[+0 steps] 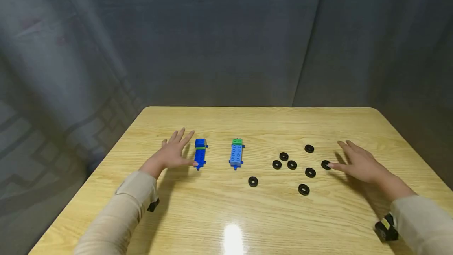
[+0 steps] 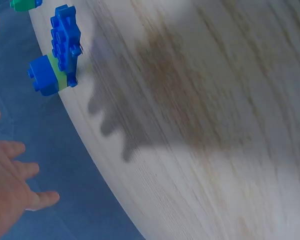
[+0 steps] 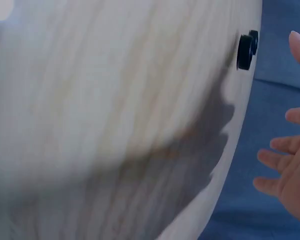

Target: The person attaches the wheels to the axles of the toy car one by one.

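Observation:
My left hand [image 1: 172,154] hovers over the table with fingers spread, holding nothing. Beside it stands a blue toy car chassis [image 1: 200,154] with a blue brick on a thin green layer at its far end; the thumb overlaps its near end in the head view. A second toy car chassis [image 1: 236,154], with a light blue brick and a green brick on top, stands to its right. Both show bare axle stubs. On the right, my right hand [image 1: 359,163] is spread above the table, its thumb overlapping a black tire [image 1: 326,165].
Several more black tires [image 1: 291,165] lie scattered between the second chassis and the right hand, one tire [image 1: 253,181] nearer the middle. The wooden table [image 1: 198,215] ends at a far edge in front of a grey curtain [image 1: 226,42].

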The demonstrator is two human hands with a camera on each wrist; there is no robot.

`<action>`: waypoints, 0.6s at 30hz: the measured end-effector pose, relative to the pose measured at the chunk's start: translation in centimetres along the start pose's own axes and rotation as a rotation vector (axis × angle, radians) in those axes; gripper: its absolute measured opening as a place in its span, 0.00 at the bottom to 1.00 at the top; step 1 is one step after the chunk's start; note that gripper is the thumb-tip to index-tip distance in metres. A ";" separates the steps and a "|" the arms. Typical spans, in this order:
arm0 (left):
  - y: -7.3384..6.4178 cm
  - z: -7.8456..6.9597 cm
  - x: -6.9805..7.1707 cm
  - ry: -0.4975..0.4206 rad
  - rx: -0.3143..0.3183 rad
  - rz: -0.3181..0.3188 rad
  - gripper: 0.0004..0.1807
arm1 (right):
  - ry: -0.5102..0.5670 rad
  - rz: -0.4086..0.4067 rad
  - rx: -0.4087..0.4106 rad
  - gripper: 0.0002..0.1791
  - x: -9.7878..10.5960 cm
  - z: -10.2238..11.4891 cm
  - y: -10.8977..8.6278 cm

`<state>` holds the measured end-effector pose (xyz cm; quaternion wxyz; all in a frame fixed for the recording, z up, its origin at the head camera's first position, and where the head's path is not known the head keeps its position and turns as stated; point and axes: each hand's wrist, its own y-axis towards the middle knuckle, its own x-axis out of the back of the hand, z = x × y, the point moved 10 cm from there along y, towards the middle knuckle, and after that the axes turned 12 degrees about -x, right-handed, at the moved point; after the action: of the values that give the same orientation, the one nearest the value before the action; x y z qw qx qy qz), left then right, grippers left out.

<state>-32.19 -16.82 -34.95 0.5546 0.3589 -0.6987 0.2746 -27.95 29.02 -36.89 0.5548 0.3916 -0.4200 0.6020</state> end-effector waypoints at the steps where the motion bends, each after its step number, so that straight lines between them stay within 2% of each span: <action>1: 0.2 -0.1 -0.2 -0.003 -0.010 0.009 0.56 | 0.016 0.012 0.004 0.51 -0.2 0.1 0.0; 7: 0.8 -0.4 -1.2 0.002 -0.043 0.063 0.56 | 0.123 0.068 0.043 0.49 -1.1 1.1 0.0; 12: 1.0 -0.3 -1.8 -0.033 -0.049 0.082 0.58 | 0.133 0.069 0.069 0.46 -1.7 1.7 0.1; 18: 1.2 0.0 -2.2 -0.032 -0.057 0.087 0.58 | 0.141 0.070 0.083 0.45 -2.1 1.9 0.3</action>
<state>-32.90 -15.67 -37.09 0.5409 0.3166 -0.7299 0.2727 -28.05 26.49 -38.21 0.5449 0.3561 -0.3681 0.6639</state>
